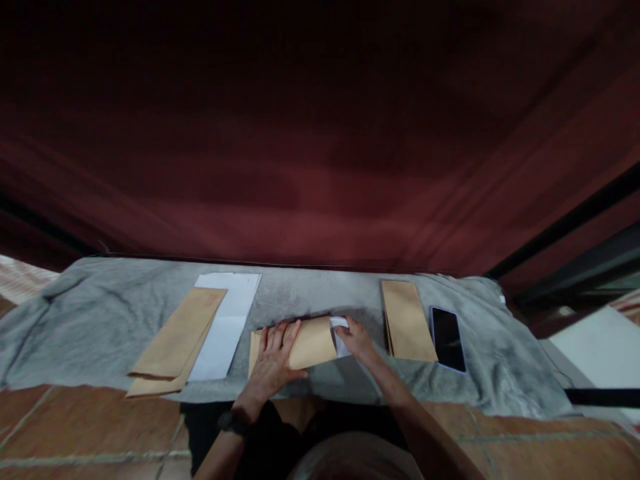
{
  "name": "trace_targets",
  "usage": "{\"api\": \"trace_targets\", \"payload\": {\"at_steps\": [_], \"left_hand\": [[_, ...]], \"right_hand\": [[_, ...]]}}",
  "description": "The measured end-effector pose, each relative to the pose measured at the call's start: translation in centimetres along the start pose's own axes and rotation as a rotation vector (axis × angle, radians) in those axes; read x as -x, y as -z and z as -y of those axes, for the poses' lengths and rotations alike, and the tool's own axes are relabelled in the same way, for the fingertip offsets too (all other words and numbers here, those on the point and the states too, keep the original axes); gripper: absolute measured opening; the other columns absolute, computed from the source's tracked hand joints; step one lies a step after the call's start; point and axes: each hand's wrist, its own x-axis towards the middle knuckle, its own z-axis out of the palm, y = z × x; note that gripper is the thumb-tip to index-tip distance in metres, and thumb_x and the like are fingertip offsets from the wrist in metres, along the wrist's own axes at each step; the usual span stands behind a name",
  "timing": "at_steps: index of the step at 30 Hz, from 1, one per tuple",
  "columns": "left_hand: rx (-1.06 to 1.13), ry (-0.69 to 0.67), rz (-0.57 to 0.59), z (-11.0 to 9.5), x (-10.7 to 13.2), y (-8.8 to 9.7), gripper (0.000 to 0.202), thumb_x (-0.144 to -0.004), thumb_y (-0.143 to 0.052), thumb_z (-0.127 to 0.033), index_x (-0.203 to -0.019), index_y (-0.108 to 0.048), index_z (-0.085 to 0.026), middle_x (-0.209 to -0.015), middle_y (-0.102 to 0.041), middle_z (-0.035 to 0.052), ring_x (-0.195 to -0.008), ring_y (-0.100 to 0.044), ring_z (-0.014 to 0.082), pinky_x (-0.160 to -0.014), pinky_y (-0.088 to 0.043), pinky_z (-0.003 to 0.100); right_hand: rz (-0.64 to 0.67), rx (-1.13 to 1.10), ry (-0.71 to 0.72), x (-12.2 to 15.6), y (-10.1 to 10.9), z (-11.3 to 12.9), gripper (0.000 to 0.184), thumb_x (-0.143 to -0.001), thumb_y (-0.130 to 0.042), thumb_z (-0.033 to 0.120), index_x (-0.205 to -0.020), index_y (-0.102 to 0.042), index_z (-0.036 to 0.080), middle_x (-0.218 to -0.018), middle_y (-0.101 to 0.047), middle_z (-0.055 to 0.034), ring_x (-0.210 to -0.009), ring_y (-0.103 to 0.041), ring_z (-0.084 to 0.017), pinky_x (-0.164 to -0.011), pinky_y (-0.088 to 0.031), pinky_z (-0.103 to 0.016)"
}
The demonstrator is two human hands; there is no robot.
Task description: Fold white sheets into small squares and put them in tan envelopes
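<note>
A brown envelope (315,341) lies on the grey cloth (100,313) right in front of me. My left hand (274,360) rests flat on its left half, fingers stretched out and apart. At the envelope's right end my right hand (356,339) pinches a folded white paper (341,333) that sticks out of the opening. A dark watch sits on my left wrist.
Left of me lies a stack of brown envelopes (177,341) partly over white sheets (227,320). To the right lies another brown envelope pile (406,320) with a black phone (447,339) beside it. A dark red curtain hangs behind. Tiled floor (75,427) surrounds the cloth.
</note>
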Motion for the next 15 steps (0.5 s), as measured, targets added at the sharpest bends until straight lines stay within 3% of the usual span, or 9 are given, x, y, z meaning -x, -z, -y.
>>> {"api": "trace_targets", "payload": {"at_steps": [7,15], "left_hand": [[0.008,0.001,0.001,-0.3,-0.2,-0.4,0.118,-0.063,-0.082,-0.056,-0.158,-0.022,-0.020,-0.145,-0.047,0.0194,-0.138,-0.041,0.0396,-0.117,-0.022,0.060],[0.035,-0.023,0.010,-1.0,-1.0,-0.6,0.115,-0.066,-0.078,-0.058,-0.159,-0.020,-0.023,-0.145,-0.046,0.0174,-0.138,-0.041,0.0395,-0.118,-0.018,0.060]], "right_hand": [[-0.029,-0.056,-0.036,0.8,0.5,-1.5,0.016,-0.081,-0.057,0.034,-0.071,-0.065,0.025,-0.069,-0.065,0.0012,-0.068,-0.062,-0.017,-0.068,-0.049,-0.028],[-0.143,-0.055,-0.029,1.6,-1.4,-1.3,0.010,-0.080,-0.056,0.022,-0.078,-0.065,0.024,-0.093,-0.067,-0.0035,-0.085,-0.065,-0.018,-0.082,-0.052,-0.030]]}}
